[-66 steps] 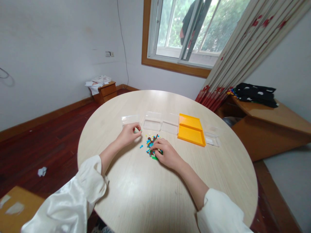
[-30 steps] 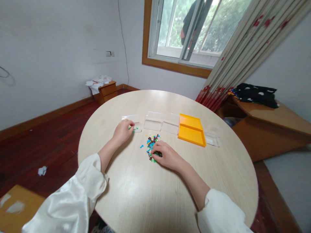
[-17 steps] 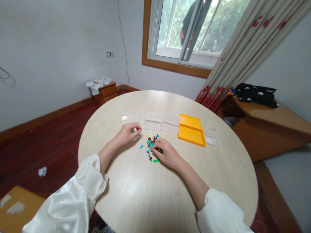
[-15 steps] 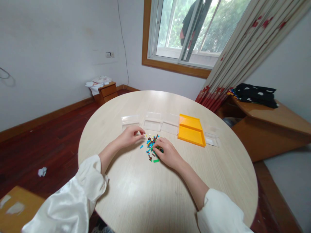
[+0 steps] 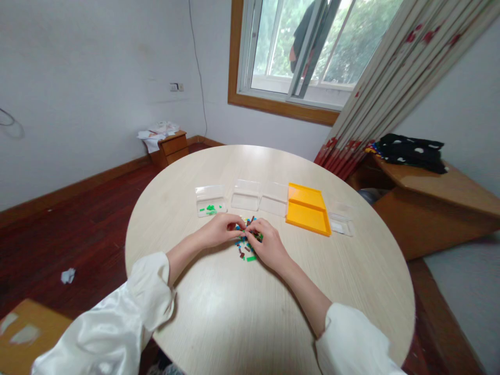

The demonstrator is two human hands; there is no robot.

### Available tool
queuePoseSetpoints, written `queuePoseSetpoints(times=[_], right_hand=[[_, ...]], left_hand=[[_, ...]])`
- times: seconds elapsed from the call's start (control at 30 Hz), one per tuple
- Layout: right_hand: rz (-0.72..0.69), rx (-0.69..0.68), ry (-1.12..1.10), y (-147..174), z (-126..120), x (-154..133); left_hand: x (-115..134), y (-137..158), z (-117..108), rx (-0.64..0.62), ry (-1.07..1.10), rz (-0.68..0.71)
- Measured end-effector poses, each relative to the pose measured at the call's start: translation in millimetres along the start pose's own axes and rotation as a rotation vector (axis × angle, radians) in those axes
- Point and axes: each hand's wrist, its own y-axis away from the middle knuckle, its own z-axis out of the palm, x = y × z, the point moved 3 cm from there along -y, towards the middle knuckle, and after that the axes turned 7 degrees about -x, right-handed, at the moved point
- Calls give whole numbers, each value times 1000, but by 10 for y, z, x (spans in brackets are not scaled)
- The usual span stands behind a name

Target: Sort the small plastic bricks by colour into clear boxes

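The desk (image 5: 226,307) lies bare at its near side, and a green strip (image 5: 251,259) sits at the near edge of the pile of small pieces (image 5: 247,249). The left hand (image 5: 222,229) has just come over from the leftmost clear box to this pile, which suggests that picking is in hand rather than placing.

Its thumb and forefinger curve to a narrow gap, tips just beside those of the right hand (image 5: 269,245), which is bent low over the pile, thumb and forefinger nearly meeting. Whether either one grips a piece, I cannot tell; the tips are too small and crowded.

Beyond, the open leftmost clear box (image 5: 207,199), now uncovered, shows green pieces (image 5: 210,208) inside. To its right stand two more clear boxes (image 5: 245,200), then the open yellow box (image 5: 308,217).
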Motion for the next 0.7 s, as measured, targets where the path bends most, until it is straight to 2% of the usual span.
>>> queuePoseSetpoints(times=[0.23, 0.37, 0.5, 0.57, 0.7], right_hand=[[0, -12, 9, -5, 7, 35], [-11, -98, 76, 20, -14, 69], [-41, -168, 118, 50, -23, 71], [-53, -178, 127, 57, -17, 63], [-48, -196, 126, 59, 4, 57]], left_hand=[[-16, -11, -28, 19, -49, -2], [-67, -4, -217, 220, -178, -53], [-218, 36, -417, 422, -341, -135], [-300, 57, -467, 443, -413, -200], [-381, 85, -488, 404, -516, -331]])
